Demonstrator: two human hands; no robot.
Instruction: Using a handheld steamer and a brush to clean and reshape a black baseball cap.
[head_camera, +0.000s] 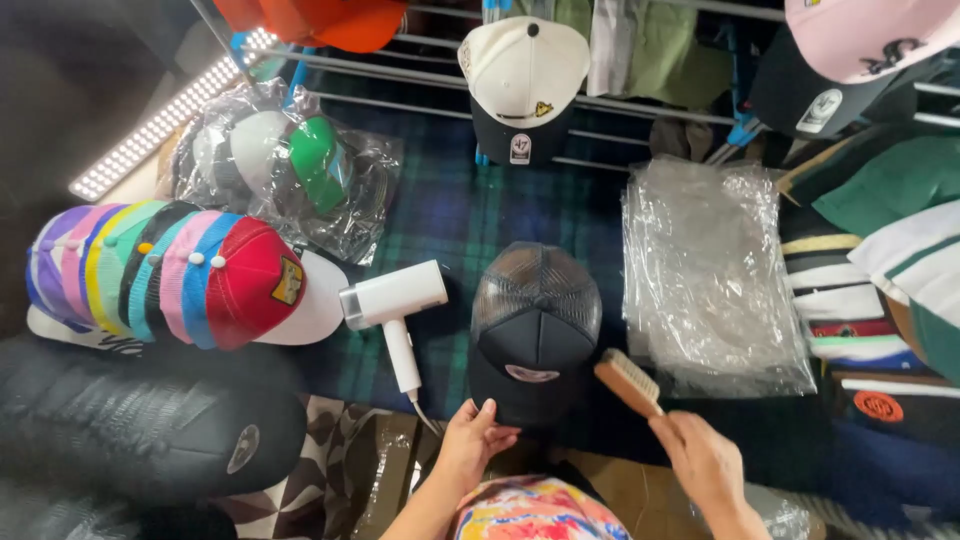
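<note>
The left hand (472, 436) holds the brim of a black mesh-backed cap (535, 330), with the fingers curled over the brim edge at the near side. The right hand (706, 462) is closed around the handle of a wooden brush (628, 382), and the bristle head of the brush is just beside the right side of the cap's brim, very near or touching it; I cannot tell which. The cap lies in the middle of a dark green plaid cloth (450, 215), with its brim toward the person. To the left of the cap, close to it, a white hair dryer (392, 303) lies on the cloth, with its cord going down toward the left hand. Further left there is a row of nested caps in many colours (170, 275), the nearest one red with a white brim. Behind the dryer, some caps are wrapped in a clear plastic bag (290, 170). To the right of the cap lies a pile of empty clear plastic bags (705, 270). At the back, a white and black cap (524, 85) hangs on a metal rack (640, 105).
</note>
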